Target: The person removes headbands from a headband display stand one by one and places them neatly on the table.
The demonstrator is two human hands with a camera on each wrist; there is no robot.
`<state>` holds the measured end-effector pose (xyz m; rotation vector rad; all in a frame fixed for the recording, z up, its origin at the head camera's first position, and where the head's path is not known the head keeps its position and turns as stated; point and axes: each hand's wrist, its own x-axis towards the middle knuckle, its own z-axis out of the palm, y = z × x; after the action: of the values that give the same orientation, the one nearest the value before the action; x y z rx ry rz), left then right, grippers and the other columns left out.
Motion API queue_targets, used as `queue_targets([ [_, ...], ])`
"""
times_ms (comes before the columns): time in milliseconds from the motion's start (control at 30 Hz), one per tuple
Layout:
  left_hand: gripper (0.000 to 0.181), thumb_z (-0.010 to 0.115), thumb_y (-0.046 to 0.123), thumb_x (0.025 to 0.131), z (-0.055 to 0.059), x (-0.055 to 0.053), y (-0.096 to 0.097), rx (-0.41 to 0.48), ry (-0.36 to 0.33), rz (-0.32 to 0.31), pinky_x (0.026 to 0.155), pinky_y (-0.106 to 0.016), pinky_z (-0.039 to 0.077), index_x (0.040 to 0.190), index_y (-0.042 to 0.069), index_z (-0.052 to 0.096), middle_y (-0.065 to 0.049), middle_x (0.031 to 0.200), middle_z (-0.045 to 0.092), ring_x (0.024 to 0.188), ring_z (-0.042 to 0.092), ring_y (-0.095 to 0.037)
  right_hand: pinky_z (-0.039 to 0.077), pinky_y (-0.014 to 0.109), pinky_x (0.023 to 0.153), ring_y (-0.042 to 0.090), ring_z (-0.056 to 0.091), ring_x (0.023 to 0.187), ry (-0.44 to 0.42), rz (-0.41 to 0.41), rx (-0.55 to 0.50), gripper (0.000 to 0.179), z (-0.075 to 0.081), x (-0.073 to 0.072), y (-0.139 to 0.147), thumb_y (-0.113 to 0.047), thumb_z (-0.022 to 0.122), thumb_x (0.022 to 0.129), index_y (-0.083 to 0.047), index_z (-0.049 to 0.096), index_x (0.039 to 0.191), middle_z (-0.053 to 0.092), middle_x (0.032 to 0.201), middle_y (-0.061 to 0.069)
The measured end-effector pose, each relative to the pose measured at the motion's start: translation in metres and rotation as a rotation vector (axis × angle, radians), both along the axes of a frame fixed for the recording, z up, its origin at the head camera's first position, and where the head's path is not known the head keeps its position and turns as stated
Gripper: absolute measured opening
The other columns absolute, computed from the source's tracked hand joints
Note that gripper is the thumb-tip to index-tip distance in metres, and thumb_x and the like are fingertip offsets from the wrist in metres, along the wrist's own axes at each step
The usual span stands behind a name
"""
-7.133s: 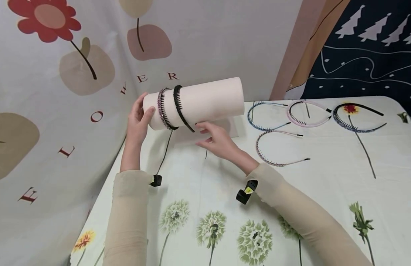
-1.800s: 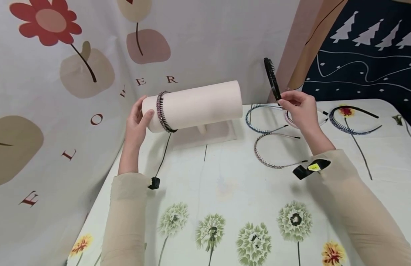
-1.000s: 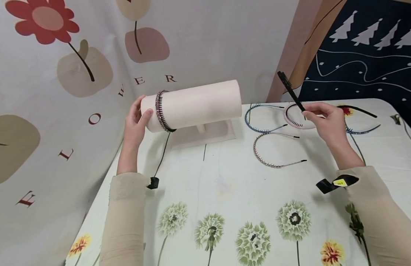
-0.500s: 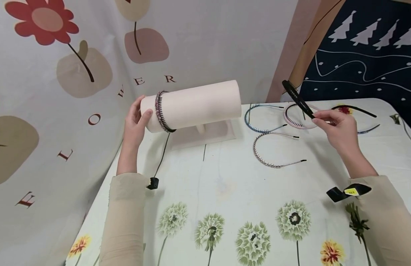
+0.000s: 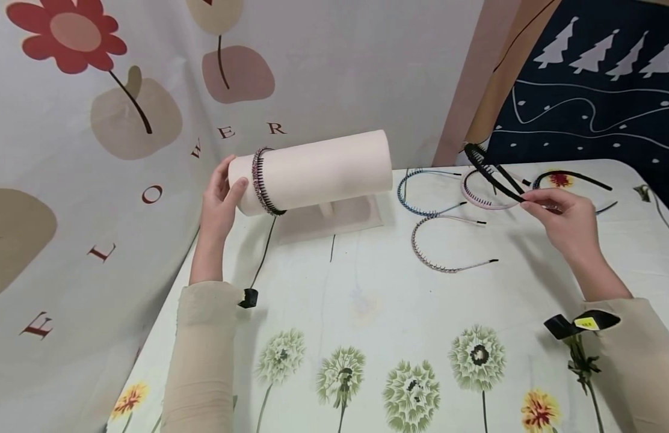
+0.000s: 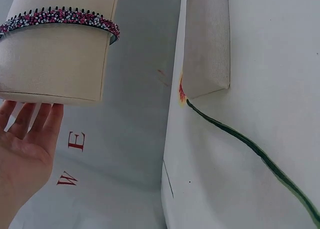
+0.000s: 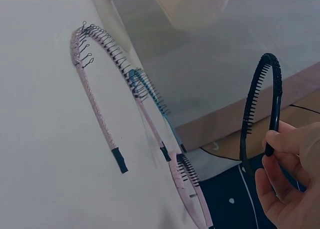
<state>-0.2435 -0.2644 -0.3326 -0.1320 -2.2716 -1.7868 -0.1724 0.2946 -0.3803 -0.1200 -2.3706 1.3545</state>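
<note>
My right hand [image 5: 570,225] pinches a black toothed headband [image 7: 276,94] by one leg, between thumb and fingertips. It is held in the air, its curved top pointing up and left, above the pink headband [image 5: 477,195]. My left hand [image 5: 219,201] grips the left end of a pale pink cylindrical headband stand [image 5: 329,168], thumb in front and fingers behind. Round the cylinder near that hand sits a glittery pink-and-black toothed headband [image 6: 65,20]. The stand's flat base [image 5: 361,219] rests on the table.
On the table to the right of the stand lie a blue headband [image 5: 402,198], a pale glittery headband [image 5: 421,255] and a dark-and-blue headband [image 5: 583,175], partly behind my right hand. A printed cloth wall [image 5: 340,60] stands close behind the stand.
The black headband was round the cylinder; my right hand took it off and carried it right, then lower and nearer the table's right side. My left hand stays at the stand's end.
</note>
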Motion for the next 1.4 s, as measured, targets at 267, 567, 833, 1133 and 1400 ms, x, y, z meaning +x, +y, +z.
queue_targets([
  [267,0.06,0.062,0.027,0.097,0.0,-0.001,-0.001,0.001,-0.013,-0.004,0.12,-0.042,0.033,0.153,0.024,0.039,-0.003,0.159,0.038,0.145,0.039,-0.016,0.042,-0.003,0.071,-0.02,0.054,0.082,-0.034,-0.012,0.011,0.012,-0.004,0.007,0.009,-0.011,0.07,0.092,-0.013,0.076,0.102,0.056,0.083,-0.044],
  [567,0.059,0.062,0.026,0.097,0.001,0.001,0.0,0.018,-0.001,-0.009,0.12,-0.04,0.034,0.152,0.024,0.04,-0.003,0.158,0.039,0.143,0.039,-0.015,0.041,-0.005,0.074,-0.021,0.053,0.085,-0.03,-0.004,0.014,0.013,-0.012,0.014,0.018,-0.009,0.069,0.092,-0.013,0.076,0.103,0.057,0.081,-0.046],
  [833,0.061,0.062,0.027,0.097,0.0,0.0,0.0,0.01,-0.002,-0.004,0.119,-0.04,0.035,0.154,0.021,0.038,-0.002,0.158,0.038,0.143,0.039,-0.015,0.04,-0.004,0.076,-0.019,0.054,0.087,-0.042,0.023,-0.021,0.012,-0.014,0.023,0.026,-0.01,0.069,0.093,-0.015,0.077,0.101,0.06,0.085,-0.043],
  [1133,0.059,0.062,0.025,0.097,0.001,0.0,0.0,0.022,0.002,-0.004,0.12,-0.04,0.034,0.152,0.023,0.04,-0.002,0.159,0.038,0.144,0.039,-0.015,0.041,-0.005,0.077,-0.02,0.052,0.097,-0.032,0.031,0.009,0.012,-0.02,0.028,0.034,-0.006,0.071,0.091,-0.006,0.077,0.101,0.06,0.088,-0.042],
  [1400,0.059,0.062,0.026,0.097,0.001,0.001,0.0,0.018,0.001,-0.005,0.12,-0.04,0.034,0.152,0.025,0.04,-0.002,0.159,0.038,0.144,0.039,-0.014,0.039,-0.006,0.076,-0.024,0.05,0.096,-0.05,0.035,0.069,0.01,-0.026,0.035,0.043,-0.006,0.07,0.091,-0.005,0.077,0.099,0.057,0.088,-0.045],
])
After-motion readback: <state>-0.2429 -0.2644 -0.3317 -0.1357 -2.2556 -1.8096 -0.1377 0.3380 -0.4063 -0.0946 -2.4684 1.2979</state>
